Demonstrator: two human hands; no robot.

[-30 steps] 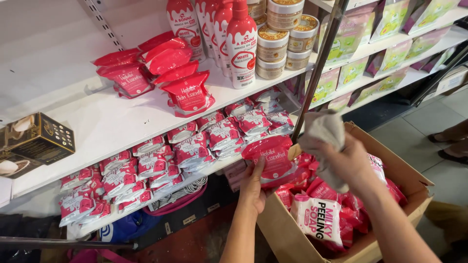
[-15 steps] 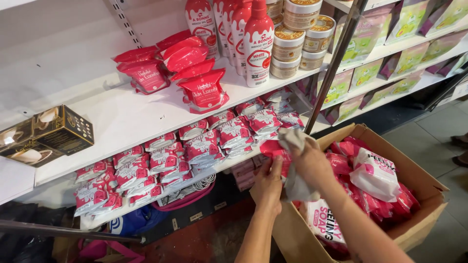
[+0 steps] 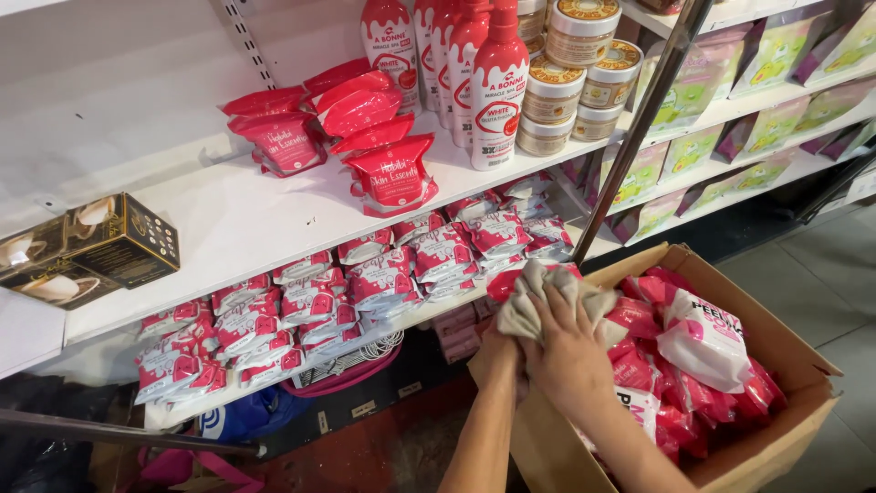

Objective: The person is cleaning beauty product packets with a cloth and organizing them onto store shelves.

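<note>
Hands first: my right hand (image 3: pixel 570 351) is clamped down on a crumpled beige cloth (image 3: pixel 547 297), fingers curled over the top of it. My left hand (image 3: pixel 500 351) sits just under and beside it, mostly hidden; looks closed on a red plastic pouch (image 3: pixel 505 285) under the cloth, but I can't tell the grip for sure.

Cloth is bunched at the near-left rim of the open brown cardboard box (image 3: pixel 776 438), touching the pouch. I judge it soft, light, no slip risk; grab anywhere in the bunch.

Pouch looks glossy film, so probably slick and floppy, light. Best held flat-pinched across both faces or at a sealed edge, not squeezed at the middle.

Box holds more red and white sachets (image 3: pixel 703 351), loosely piled.

Beyond: lower white shelf (image 3: pixel 301 361) with rows of pink-and-white sachets (image 3: pixel 315 301). Upper shelf carries red stand-up pouches (image 3: pixel 388 173), tall red pump bottles (image 3: pixel 497 91), stacked gold-lidded jars (image 3: pixel 566 87), and a black-and-gold carton (image 3: pixel 87 251) at far left.
</note>
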